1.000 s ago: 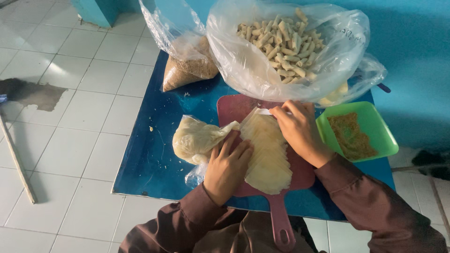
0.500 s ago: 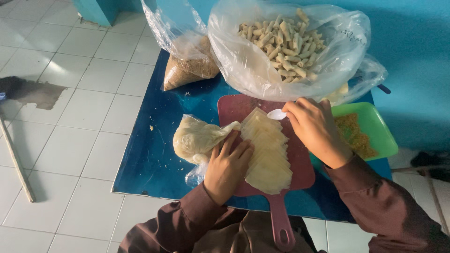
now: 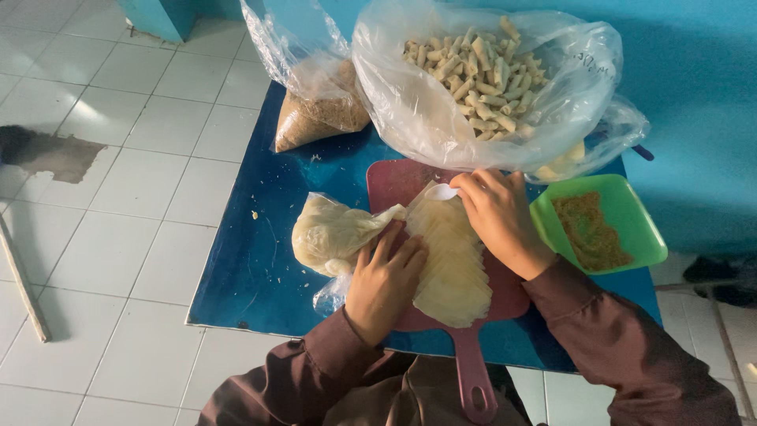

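A stack of thin pale wrapper sheets (image 3: 453, 260) lies on a dark pink cutting board (image 3: 394, 183) on a low blue table (image 3: 260, 260). My left hand (image 3: 385, 278) rests flat on the near left part of the stack, fingers spread. My right hand (image 3: 498, 217) pinches a small white spoon (image 3: 443, 192) at the stack's far corner. A clear bag of more wrappers (image 3: 331, 234) lies left of the board, touching the stack.
A green tray (image 3: 654, 237) with brown crumb filling stands right of the board. Behind it sits a large clear bag of pale rolled sticks (image 3: 481, 75), and a bag of brown crumbs (image 3: 319, 114) at the back left. White tiled floor surrounds the table.
My right hand swung right toward the green tray with the spoon, then came back to the stack's far corner. My left hand has stayed on the wrappers.
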